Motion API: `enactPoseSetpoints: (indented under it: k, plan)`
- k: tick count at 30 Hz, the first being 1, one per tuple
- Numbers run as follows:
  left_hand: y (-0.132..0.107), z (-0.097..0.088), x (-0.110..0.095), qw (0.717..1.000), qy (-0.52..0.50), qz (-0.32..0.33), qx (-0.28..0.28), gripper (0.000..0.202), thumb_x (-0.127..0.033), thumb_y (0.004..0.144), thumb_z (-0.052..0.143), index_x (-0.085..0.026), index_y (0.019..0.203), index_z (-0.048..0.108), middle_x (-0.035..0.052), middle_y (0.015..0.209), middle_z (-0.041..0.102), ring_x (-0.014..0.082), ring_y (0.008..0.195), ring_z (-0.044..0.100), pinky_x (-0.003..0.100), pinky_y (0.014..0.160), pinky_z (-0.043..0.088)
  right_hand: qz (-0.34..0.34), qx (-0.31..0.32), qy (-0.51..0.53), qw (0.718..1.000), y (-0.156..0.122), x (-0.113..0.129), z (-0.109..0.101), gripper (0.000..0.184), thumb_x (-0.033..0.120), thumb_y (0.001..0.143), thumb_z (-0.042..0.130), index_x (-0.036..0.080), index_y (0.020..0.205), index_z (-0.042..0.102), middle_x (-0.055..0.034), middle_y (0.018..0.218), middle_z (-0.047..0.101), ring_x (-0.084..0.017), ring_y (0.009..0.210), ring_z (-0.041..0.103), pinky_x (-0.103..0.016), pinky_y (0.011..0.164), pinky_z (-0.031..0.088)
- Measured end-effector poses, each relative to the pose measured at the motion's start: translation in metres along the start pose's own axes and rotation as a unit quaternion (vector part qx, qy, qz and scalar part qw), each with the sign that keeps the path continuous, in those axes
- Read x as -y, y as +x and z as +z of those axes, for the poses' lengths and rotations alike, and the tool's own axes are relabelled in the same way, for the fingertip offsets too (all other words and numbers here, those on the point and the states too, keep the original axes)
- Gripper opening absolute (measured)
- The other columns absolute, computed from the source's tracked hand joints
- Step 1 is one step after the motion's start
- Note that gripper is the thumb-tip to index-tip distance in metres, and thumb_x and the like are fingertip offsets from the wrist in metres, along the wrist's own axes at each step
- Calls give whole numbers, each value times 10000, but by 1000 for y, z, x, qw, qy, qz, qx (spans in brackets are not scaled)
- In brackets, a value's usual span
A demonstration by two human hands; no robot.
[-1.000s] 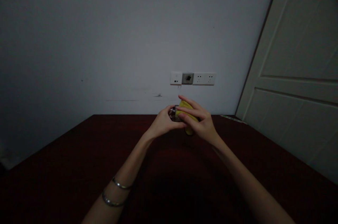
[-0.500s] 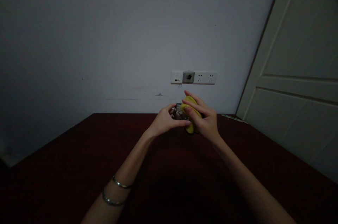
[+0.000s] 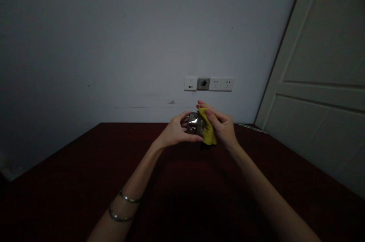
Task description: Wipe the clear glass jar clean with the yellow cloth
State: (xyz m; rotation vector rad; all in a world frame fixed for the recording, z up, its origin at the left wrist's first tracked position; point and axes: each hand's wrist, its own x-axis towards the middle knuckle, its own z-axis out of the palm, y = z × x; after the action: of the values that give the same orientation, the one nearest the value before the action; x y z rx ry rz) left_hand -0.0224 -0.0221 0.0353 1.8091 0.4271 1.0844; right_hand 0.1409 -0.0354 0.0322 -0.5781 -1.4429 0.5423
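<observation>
My left hand (image 3: 177, 131) grips a small clear glass-like vessel (image 3: 195, 123), thumb below and fingers behind it. Light glints off its surface; its exact kind is hard to make out in the dim light. A yellow cloth (image 3: 209, 129) with a dark underside is pinched in my right hand (image 3: 224, 127) and lies against the vessel's right side. Both hands are held up over the far part of the table. Two silver bangles (image 3: 122, 218) circle my left forearm.
The dark red table (image 3: 159, 211) stretches out to a pale wall (image 3: 137, 36). Just above its far edge, a row of power sockets (image 3: 221, 84) is fixed to the wall. A panelled door (image 3: 319, 82) stands at the right.
My right hand has shifted the cloth from over the vessel towards its right side, where it hangs more spread out. More of the vessel now shows, turned in my left hand.
</observation>
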Motion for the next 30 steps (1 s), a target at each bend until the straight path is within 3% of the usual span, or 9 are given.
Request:
enactPoseSetpoints:
  k: [2, 8, 14, 18, 25, 30]
  plan:
    - [0, -2, 1, 1000, 0, 6, 6, 735, -198, 472, 855, -156, 1130, 528, 121, 1142, 615, 250, 1025, 612, 412, 903, 478, 4, -2, 0, 1000, -1, 2, 0, 237, 408, 824, 606, 264, 976, 717, -45, 1211, 644, -223, 1146, 582, -473, 1042, 401]
    - [-2, -4, -1, 997, 73, 20, -2, 776, -251, 498, 852, -167, 1184, 499, 115, 1166, 605, 254, 1056, 595, 424, 936, 461, -77, 64, -48, 994, -4, 14, -1, 199, 387, 819, 618, 309, 975, 714, -11, 1273, 600, -218, 1189, 545, -473, 1037, 403]
    - [-4, -5, -5, 986, 161, 30, 10, 842, -287, 475, 859, -173, 1217, 479, 117, 1187, 595, 277, 1116, 555, 432, 961, 439, -6, 24, -26, 999, 0, 6, -1, 265, 438, 804, 618, 243, 944, 730, -64, 1195, 652, -227, 1146, 580, -448, 1037, 404]
    - [-1, -2, -4, 993, 117, 1, -3, 784, -279, 477, 851, -159, 1174, 511, 113, 1133, 615, 253, 1041, 588, 421, 931, 450, 10, 6, -19, 1000, 0, 1, 0, 307, 480, 800, 604, 239, 951, 719, -63, 1190, 655, -233, 1142, 580, -457, 1037, 399]
    - [3, 0, -8, 997, -10, -72, -18, 509, -375, 562, 789, -143, 976, 605, 76, 944, 659, 183, 814, 615, 337, 755, 483, -87, 143, -67, 984, -2, 10, -13, 428, 492, 799, 586, 329, 1195, 585, -24, 1403, 470, -265, 1303, 413, -484, 1077, 330]
    - [2, -1, -4, 990, -64, -126, -15, 406, -413, 604, 761, -146, 892, 657, 77, 896, 671, 177, 776, 609, 322, 719, 469, -127, 214, -178, 952, -4, 18, -16, 712, 392, 717, 704, 338, 1357, 397, -56, 1470, 344, -278, 1361, 307, -512, 1108, 259]
